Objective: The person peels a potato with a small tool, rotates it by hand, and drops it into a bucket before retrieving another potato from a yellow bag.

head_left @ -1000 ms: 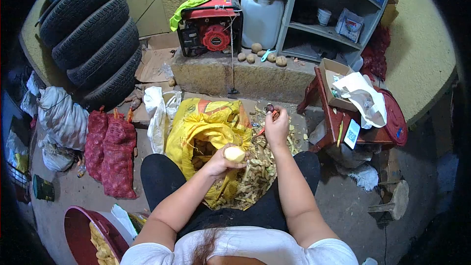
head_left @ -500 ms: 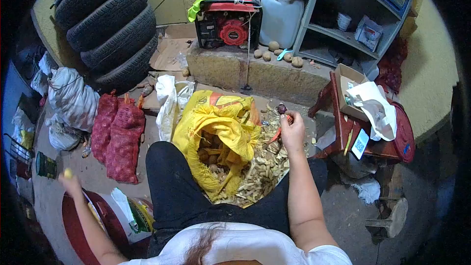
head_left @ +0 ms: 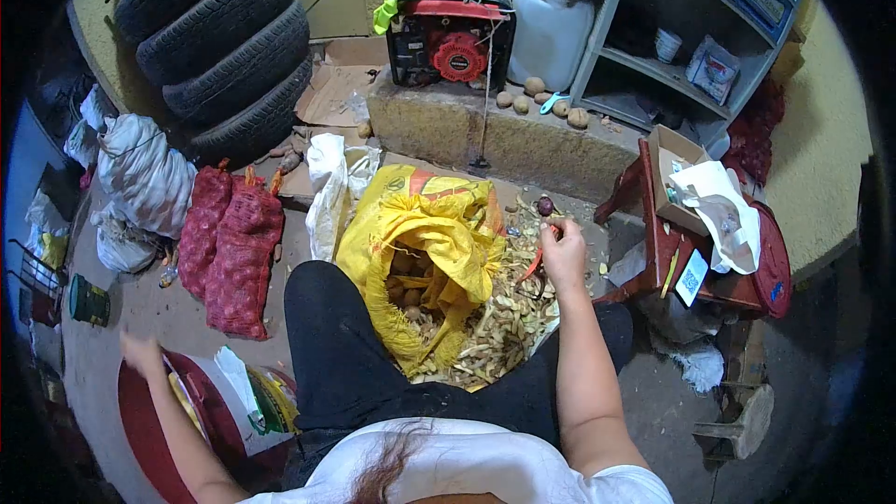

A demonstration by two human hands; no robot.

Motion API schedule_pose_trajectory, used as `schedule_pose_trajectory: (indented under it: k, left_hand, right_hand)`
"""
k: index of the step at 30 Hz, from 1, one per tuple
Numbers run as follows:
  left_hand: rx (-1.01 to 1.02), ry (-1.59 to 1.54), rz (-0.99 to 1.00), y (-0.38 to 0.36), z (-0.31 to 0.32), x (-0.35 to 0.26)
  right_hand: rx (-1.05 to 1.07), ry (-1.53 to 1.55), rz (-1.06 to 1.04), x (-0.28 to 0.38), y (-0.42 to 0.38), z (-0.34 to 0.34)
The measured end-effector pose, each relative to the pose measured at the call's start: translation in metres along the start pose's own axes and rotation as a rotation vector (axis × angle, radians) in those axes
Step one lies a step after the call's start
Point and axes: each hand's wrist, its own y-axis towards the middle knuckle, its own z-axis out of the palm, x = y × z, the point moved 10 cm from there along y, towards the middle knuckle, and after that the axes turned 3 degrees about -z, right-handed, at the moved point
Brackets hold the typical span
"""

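Observation:
My right hand (head_left: pixel 565 252) is closed around a red-orange peeler (head_left: pixel 534 264), over the heap of peelings (head_left: pixel 495 341). Just beyond its fingers a small dark purple onion (head_left: pixel 545 206) shows near the floor. My left hand (head_left: pixel 142 353) is stretched out to the far left above a dark red round tub (head_left: pixel 140 420), blurred by motion, so its fingers cannot be made out. Between my knees stands an open yellow sack (head_left: pixel 378 247) with potatoes (head_left: pixel 408 282) inside.
Red net sacks (head_left: pixel 245 257) and white sacks (head_left: pixel 145 173) lie left. Tyres (head_left: pixel 229 37) are stacked behind them. A generator (head_left: pixel 453 42) and potatoes (head_left: pixel 521 105) sit on a concrete ledge (head_left: pixel 495 135). A red stool (head_left: pixel 644 261) holding a box (head_left: pixel 667 154) stands right.
The small yellow piece seen at my left hand's fingertips no longer shows, and that hand is now blurred. My right hand still holds the peeler. The view has shifted slightly.

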Motion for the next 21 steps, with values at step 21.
schedule_pose_trajectory:
  k: [21]
  left_hand:
    - [1.528,0.578,1.885,-0.539,0.093,-0.386]
  right_hand:
    - [0.195,-0.049,0.060,-0.013,-0.002,0.027]
